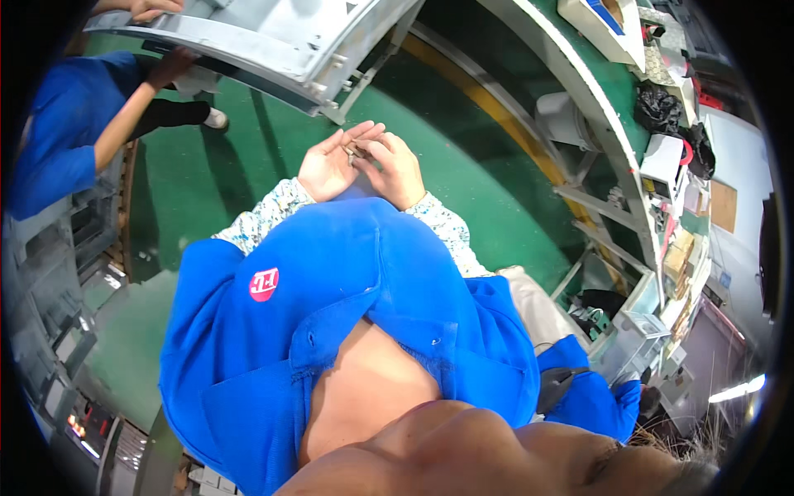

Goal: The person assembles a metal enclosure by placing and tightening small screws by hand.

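My left hand (327, 168) is cupped with its palm turned up, in front of my body. A few small metal parts (351, 155), too small to name, lie at its fingers. From the right, my right hand (397, 172) meets it, thumb and fingers bent together in a pinch at those parts. Both hands are close to each other over the green floor, just short of a grey metal frame (273, 50).
A person in blue (62, 140) at the left has hands on the metal frame. A long curved-looking bench (608, 107) on the right bears boxes and black bags. Another blue-clad person (591, 397) is at the lower right. Green floor (463, 157) lies between.
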A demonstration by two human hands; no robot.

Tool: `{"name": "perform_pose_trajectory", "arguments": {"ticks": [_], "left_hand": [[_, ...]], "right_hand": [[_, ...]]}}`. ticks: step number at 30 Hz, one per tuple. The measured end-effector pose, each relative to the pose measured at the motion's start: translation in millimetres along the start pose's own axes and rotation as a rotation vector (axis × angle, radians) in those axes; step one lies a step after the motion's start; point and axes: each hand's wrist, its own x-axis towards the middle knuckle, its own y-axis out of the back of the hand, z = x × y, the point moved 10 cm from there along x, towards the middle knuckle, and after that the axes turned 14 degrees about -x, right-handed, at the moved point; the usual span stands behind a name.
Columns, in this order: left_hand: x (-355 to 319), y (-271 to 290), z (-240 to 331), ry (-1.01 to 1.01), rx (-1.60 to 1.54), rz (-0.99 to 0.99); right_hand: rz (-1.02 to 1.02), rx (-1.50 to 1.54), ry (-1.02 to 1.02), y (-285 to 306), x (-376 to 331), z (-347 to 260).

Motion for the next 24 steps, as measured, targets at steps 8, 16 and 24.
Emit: {"name": "perform_pose_trajectory", "arguments": {"ticks": [8, 16, 24], "left_hand": [[83.7, -39.8, -73.3, 0.103, -0.182, -0.058], [140.7, -76.5, -95.0, 0.017, -0.069, -0.081], [208.2, -104.5, -88.4, 0.042, -0.067, -0.148]], "right_hand": [[0.099, -0.019, -0.139, 79.6, -12.2, 87.2], [0.032, -0.122, 0.048, 115.0, 7.6, 111.1], [0.064, -0.261, 0.086, 127.5, 56.9, 162.6]]}}
